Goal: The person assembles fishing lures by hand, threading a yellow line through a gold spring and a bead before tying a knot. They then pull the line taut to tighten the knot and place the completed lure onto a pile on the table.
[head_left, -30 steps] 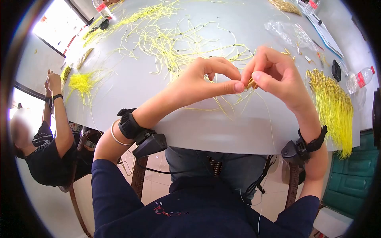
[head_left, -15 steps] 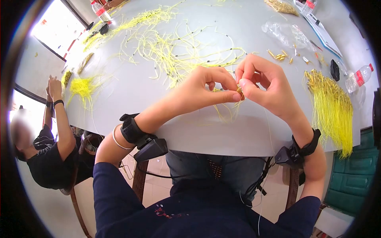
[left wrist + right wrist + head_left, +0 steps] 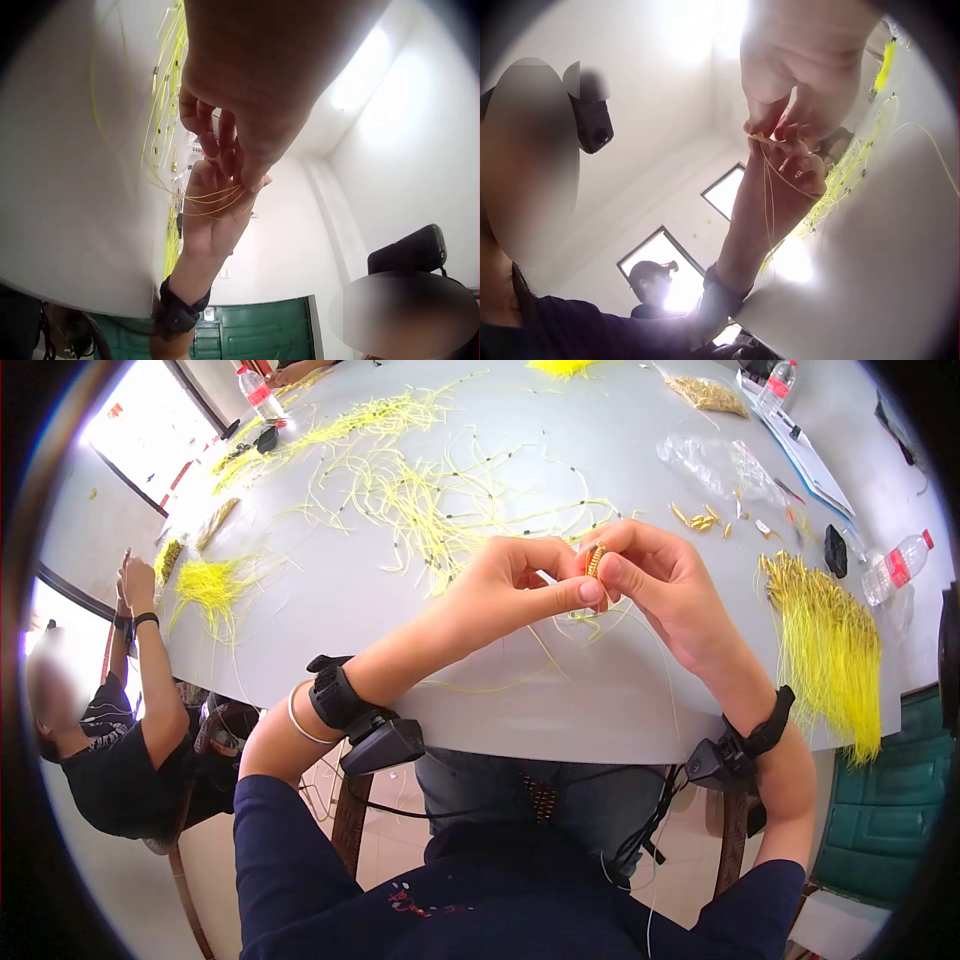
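Left hand (image 3: 510, 580) and right hand (image 3: 655, 585) both pinch a gold bead cluster (image 3: 594, 561), apparently threaded on yellow cords (image 3: 590, 622), above the counter (image 3: 560, 690); loose cords lie at 12 o'clock.

I can read no text anywhere; the red labels on the far bottles (image 3: 893, 568) are too small for me.
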`<control>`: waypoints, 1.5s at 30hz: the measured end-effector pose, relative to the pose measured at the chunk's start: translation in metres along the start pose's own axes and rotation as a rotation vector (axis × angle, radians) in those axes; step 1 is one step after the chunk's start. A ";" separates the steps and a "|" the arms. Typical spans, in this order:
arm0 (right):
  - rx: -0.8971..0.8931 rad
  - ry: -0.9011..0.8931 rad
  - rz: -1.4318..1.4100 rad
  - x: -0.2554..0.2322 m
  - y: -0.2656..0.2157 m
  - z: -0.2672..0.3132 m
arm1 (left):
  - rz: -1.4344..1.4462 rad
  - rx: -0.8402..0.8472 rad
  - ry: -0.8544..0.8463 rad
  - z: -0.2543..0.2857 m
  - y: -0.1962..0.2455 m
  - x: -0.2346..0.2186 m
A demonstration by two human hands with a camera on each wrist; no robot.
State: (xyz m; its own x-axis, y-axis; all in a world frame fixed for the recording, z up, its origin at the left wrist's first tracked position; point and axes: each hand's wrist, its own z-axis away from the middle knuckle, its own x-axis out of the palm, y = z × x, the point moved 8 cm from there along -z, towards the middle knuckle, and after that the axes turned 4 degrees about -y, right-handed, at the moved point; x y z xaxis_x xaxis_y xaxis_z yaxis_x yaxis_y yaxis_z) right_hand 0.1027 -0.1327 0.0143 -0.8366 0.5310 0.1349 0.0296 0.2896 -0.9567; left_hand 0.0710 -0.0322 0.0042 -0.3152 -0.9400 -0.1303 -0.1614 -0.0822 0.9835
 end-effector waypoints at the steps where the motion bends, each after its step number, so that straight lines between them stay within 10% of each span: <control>1: -0.001 -0.001 0.002 0.000 0.000 0.000 | 0.029 0.004 0.004 0.000 -0.001 0.000; 13: -0.201 0.182 -0.343 -0.031 -0.038 0.007 | -0.190 0.098 -0.198 0.005 0.017 0.015; 27: -0.545 0.383 -0.030 -0.074 -0.168 0.101 | -0.106 0.132 -0.452 0.017 0.019 0.038; 29: -0.407 0.336 0.101 -0.065 -0.163 0.127 | -0.107 0.126 -0.440 0.017 0.018 0.037; 31: -0.302 0.717 0.314 -0.064 -0.162 0.173 | -0.103 0.119 -0.430 0.017 0.017 0.036; 36: -0.227 0.438 0.366 -0.025 -0.155 0.213 | -0.139 0.091 -0.431 0.016 0.014 0.038; 45: 0.189 0.687 0.875 -0.104 -0.112 0.181 | -0.158 0.062 -0.402 0.012 0.011 0.036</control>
State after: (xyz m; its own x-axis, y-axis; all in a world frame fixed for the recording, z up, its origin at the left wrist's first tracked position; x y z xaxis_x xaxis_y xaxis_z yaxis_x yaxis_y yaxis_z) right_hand 0.0874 -0.3646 0.0610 -0.0889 0.8344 -0.5439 0.3259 -0.4916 -0.8075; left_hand 0.0462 -0.0631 0.0083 -0.6195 -0.7127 -0.3291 -0.2885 -0.1832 0.9398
